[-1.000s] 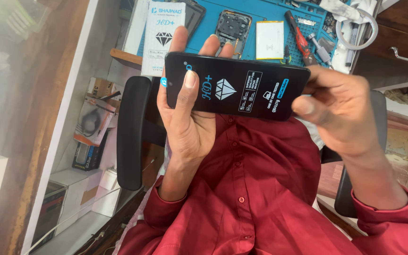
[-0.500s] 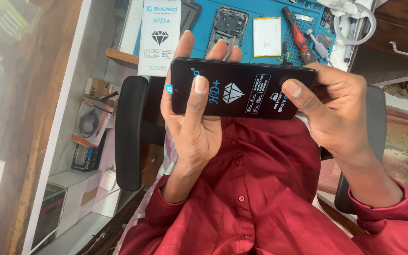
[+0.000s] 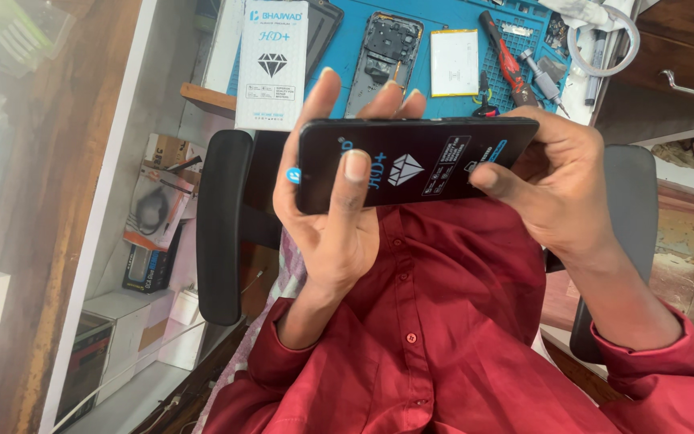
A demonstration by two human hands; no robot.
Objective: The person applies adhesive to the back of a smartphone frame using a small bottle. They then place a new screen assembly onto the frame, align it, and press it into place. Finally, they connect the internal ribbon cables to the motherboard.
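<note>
Head view: left hand (image 3: 332,217) and right hand (image 3: 560,189) are clamped on opposite ends of a black phone screen panel (image 3: 415,161), held over the red shirt (image 3: 443,337). Beyond lie a white box (image 3: 272,68), an opened phone (image 3: 385,52) and, seemingly, a battery (image 3: 454,63) on the blue bench mat (image 3: 443,16).

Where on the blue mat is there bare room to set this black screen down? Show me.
Only slim patches: blue mat between the opened phone and the white battery, and the near edge below that battery. The right end is crowded with a red screwdriver and white cable.
</note>
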